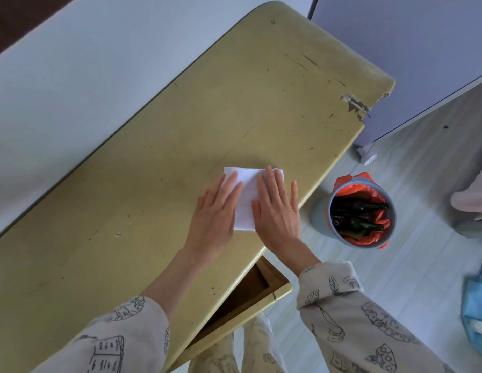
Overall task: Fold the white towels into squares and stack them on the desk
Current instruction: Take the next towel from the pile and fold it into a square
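Observation:
A folded white towel lies flat on the yellow desk, close to the desk's right edge. My left hand lies flat on the towel's left side with straight fingers. My right hand presses flat on its right side, fingers spread, covering the right part. Only the strip of towel between and above the two hands shows. It looks roughly square.
An open drawer juts out under the desk's near edge. A grey bin with an orange liner and dark bottles stands on the floor to the right. A white wall runs along the left, a pale cabinet behind.

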Tool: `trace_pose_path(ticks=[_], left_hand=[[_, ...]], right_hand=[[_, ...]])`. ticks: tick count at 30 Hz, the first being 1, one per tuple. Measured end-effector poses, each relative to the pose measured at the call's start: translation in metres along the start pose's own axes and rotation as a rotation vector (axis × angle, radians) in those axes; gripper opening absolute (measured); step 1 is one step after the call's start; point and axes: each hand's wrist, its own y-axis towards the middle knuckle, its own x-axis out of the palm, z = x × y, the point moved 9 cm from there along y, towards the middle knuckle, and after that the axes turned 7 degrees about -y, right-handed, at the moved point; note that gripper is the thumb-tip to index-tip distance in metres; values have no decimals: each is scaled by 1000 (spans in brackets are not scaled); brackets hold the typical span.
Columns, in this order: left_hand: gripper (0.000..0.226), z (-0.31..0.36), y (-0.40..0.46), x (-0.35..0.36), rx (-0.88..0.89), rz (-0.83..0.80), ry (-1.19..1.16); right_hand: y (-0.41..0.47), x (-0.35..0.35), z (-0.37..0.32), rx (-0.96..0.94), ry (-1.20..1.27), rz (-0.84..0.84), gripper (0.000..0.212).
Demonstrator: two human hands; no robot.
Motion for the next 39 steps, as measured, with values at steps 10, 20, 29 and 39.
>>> trace_pose_path(ticks=[10,20,29,39], left_hand=[[56,-30,7,26,14,-127,157],[64,-48,35,-4,-59,-68,-112],[24,-53,58,-7,-218,54,-333],[59,-15,-6,17,58,-79,-47]], right_hand=[[2,16,7,-20,-65,-8,56],[3,13,6,-31,-59,2,56],[4,15,6,-67,-64,-18,55],[4,13,6,-61,-55,-11,56]])
